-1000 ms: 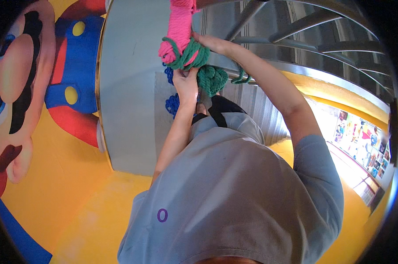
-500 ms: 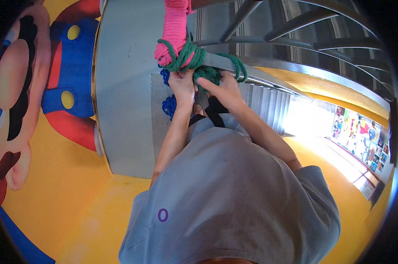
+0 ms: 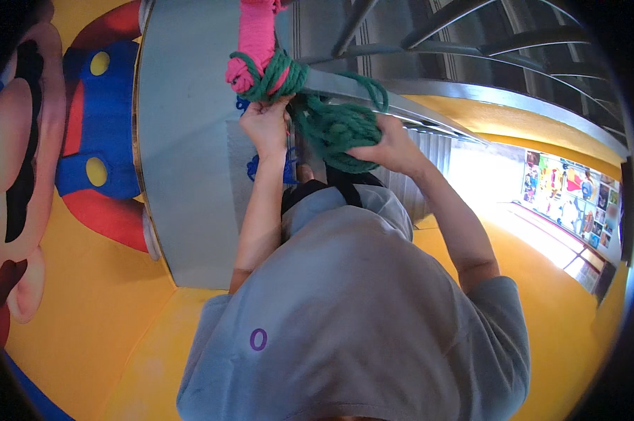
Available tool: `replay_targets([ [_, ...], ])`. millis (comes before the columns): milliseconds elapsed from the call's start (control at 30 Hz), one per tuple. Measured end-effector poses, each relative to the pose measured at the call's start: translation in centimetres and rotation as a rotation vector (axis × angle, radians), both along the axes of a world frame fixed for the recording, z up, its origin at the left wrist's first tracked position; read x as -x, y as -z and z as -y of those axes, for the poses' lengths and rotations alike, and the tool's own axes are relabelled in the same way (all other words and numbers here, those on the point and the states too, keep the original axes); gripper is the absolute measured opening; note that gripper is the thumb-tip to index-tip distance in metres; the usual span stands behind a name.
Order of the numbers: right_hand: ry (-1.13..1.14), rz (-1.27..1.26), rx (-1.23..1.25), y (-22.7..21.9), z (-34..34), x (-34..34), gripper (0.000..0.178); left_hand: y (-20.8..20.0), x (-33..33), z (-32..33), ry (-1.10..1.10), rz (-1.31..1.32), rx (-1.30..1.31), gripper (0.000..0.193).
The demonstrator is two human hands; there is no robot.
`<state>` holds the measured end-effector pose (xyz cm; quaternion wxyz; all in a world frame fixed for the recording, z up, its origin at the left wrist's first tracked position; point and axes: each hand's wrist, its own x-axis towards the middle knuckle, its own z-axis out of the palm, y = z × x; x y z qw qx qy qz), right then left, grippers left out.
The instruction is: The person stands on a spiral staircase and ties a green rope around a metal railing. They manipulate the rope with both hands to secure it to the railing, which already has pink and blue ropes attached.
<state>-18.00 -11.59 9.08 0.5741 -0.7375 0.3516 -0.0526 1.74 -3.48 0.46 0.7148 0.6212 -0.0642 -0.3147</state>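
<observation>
Head view: the right hand [image 3: 397, 149] clasps a bundle of thick green cord [image 3: 341, 130] just right of the left hand [image 3: 264, 128], whose grip I cannot tell, near a pink cord-wrapped bar [image 3: 256, 31].

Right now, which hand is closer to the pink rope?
Left. The left hand is just below the end of the pink rope; the right hand is farther off to the right, holding the green rope bundle.

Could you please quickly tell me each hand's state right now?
Left hand: closed just under the green wrap; whether it grips anything cannot be told.
Right hand: holding the green bundle.
</observation>
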Motion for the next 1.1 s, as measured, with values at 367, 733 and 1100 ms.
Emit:
replay_targets([
  [367, 0.377, 0.429, -0.367, -4.3, -4.0, 10.9, 0.056, 0.8, 0.6, 0.3, -0.057, -0.152, 0.090, 0.016],
  [733, 0.004, -0.090, 0.480, -14.6, 6.5, 7.9, 0.068, 1.7, 1.8, 0.6, 0.080, -0.420, 0.265, 0.014],
  [1100, -0.065, 0.045, -0.053, 11.0, 13.0, -9.6, 0.058, 0.6, 1.5, 0.3, 0.025, -0.222, 0.167, 0.010],
])
